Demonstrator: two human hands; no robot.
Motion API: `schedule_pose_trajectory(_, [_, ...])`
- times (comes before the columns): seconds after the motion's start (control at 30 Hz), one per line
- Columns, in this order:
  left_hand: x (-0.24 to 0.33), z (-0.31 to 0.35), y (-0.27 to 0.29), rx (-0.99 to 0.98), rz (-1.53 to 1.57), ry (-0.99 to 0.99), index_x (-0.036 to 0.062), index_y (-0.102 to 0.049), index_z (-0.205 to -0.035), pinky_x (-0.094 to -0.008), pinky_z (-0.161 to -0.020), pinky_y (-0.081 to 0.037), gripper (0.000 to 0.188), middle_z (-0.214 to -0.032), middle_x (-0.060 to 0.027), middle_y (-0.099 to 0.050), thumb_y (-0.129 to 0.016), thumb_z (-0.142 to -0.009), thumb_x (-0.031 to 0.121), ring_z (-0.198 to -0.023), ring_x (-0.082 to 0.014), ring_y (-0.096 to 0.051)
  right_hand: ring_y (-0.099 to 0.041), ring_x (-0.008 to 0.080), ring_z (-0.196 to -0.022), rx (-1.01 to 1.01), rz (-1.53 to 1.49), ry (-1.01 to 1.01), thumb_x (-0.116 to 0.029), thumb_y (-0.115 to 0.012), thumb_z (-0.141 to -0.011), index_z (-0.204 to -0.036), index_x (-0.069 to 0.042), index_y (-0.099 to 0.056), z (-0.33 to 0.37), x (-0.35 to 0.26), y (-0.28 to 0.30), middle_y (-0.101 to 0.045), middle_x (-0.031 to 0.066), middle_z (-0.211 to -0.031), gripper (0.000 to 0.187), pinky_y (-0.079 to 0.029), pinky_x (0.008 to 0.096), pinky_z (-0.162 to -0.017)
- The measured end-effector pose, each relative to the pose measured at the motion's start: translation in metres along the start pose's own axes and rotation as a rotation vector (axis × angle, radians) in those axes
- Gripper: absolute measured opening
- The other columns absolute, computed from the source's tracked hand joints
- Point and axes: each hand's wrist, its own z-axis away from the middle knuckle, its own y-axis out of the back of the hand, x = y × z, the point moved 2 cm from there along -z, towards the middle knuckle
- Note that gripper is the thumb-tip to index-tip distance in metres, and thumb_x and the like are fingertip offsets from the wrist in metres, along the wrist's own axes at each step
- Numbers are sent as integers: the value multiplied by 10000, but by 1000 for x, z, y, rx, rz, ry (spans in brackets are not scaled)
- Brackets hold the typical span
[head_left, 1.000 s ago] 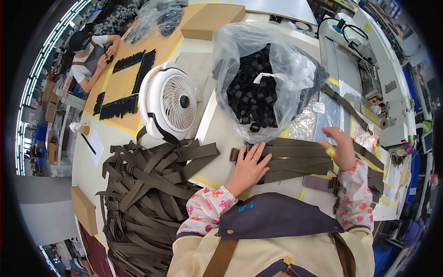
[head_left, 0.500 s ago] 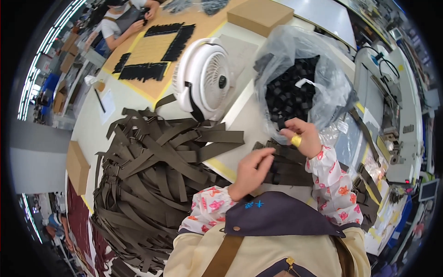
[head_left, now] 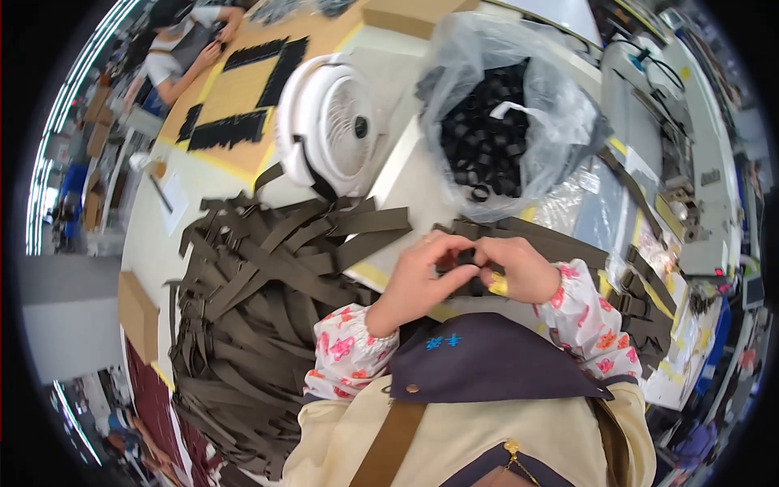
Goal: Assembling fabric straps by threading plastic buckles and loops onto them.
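Observation:
My left hand (head_left: 414, 280) and my right hand (head_left: 523, 272) meet in front of my chest, thumbs and fingertips pinched together. Between them shows part of a small black loop (head_left: 466, 256), mostly covered by my fingers. A bit of yellow wrapping (head_left: 497, 284) sits on a finger of my right hand. Under and behind the hands lie dark olive webbing straps (head_left: 560, 243) on the table. Just beyond them stands a clear plastic bag (head_left: 560, 154), open at the top, full of small black loops (head_left: 487, 122).
A large heap of olive straps with buckles (head_left: 251, 325) covers the table at my left. Behind it stands a white fan (head_left: 329, 126). Cardboard boxes (head_left: 414, 16) stand at the back and left edge. A machine (head_left: 698, 154) is at right. Another person (head_left: 182, 53) works at far left.
My right hand has come back from the bag's near edge to my left hand, and both now close on a small black loop. The whole view has shifted slightly.

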Motion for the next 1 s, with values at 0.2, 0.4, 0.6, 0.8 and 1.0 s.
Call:
schedule_pose_trajectory(0.2, [-21, 25, -1, -68, 63, 40, 5, -573, -861, -236, -581, -420, 234, -776, -34, -567, -721, -726, 125, -662, -90, -519, -644, 187, -666, -70, -157, -168, 39, -605, -731, -864, 3, -492, 21, 2, -26, -624, 118, -721, 178, -500, 272, -634])
schedule_pose_trajectory(0.4, [-42, 41, -6, 99, 302, 171, -3, -607, -802, -208, -513, -400, 148, -665, -18, -579, -700, -758, 103, -590, -40, -497, -623, 175, -646, 94, -250, -263, 35, -627, -736, -870, 4, -481, 13, 13, -50, -620, 112, -710, 201, -488, 262, -620])
schedule_pose_trajectory(0.6, [-41, 80, 56, -7, -656, 46, 42, -584, -1032, -334, -777, -465, 344, -976, -119, -607, -684, -746, 204, -901, -280, -581, -536, 193, -565, 81, -51, -176, -16, -673, -732, -723, -7, -484, 16, 26, -51, -583, 103, -703, 190, -441, 291, -538])
schedule_pose_trajectory(0.8, [-56, 119, 97, -80, -1405, 66, 76, -607, -969, -408, -927, -342, 337, -1025, -65, -549, -679, -642, 102, -1046, -235, -477, -531, 82, -623, 187, -380, -342, -2, -655, -779, -743, -1, -469, 33, 41, -47, -583, 55, -716, 189, -439, 216, -571])
schedule_pose_trajectory(1.0, [-35, 104, 128, 49, -934, -117, 81, -599, -793, -393, -910, -406, 123, -794, -42, -586, -640, -682, 50, -850, -243, -559, -608, 147, -770, 178, -535, -460, 38, -604, -797, -1000, -9, -435, 27, 27, -50, -613, 116, -878, 268, -477, 250, -705])
